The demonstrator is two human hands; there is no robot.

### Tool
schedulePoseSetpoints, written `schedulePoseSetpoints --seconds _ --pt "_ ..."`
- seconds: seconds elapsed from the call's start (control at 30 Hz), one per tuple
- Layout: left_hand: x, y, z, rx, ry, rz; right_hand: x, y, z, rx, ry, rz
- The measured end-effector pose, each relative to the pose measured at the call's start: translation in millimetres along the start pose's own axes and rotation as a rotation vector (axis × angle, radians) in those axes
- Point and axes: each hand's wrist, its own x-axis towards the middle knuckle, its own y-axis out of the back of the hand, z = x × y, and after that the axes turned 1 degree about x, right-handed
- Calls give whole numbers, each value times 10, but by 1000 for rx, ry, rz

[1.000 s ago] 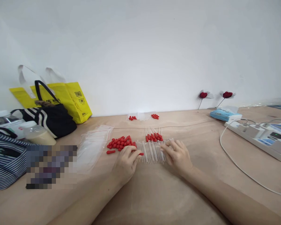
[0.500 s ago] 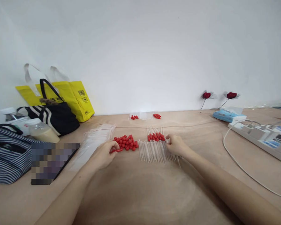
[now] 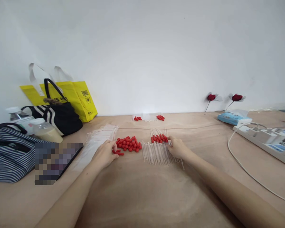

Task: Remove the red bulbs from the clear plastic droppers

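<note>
My left hand point(image 3: 106, 154) rests at the left edge of a heap of small red, rounded-ended pieces point(image 3: 130, 144). Its thumb and curved fingers are apart, with a couple of the red pieces between them. At the right end of a row of thin clear sticks point(image 3: 155, 153), my right hand point(image 3: 178, 147) has its fingertips drawn together; what they pinch is hidden. Some stick ends poke out below that palm. Behind the row lie more sticks with red heads point(image 3: 159, 138), their pale stems pointing towards the wall.
Clear plastic bags point(image 3: 95, 142) lie left of the heap. Another clear bag point(image 3: 148, 117) with red pieces is by the wall. Bags, bottles and a pixelated flat object point(image 3: 58, 164) stand or lie left. Right are a tissue pack point(image 3: 234, 117), a power strip point(image 3: 261, 136) and its cable.
My left hand has drawn back slightly from the heap, showing more of the red pieces by its fingers. My right hand stays almost in place. The camera view has shifted a little.
</note>
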Motion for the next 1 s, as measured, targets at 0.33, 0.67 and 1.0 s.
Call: schedulePoseSetpoints --seconds 0.33,0.67,1.0 --pt "56 -128 1 -24 35 55 210 153 36 10 -118 64" --pt "-9 -39 44 -42 35 13 592 47 -57 77 -247 9" --pt "-69 -128 237 -220 -215 317 548 218 -158 348 -277 -41"
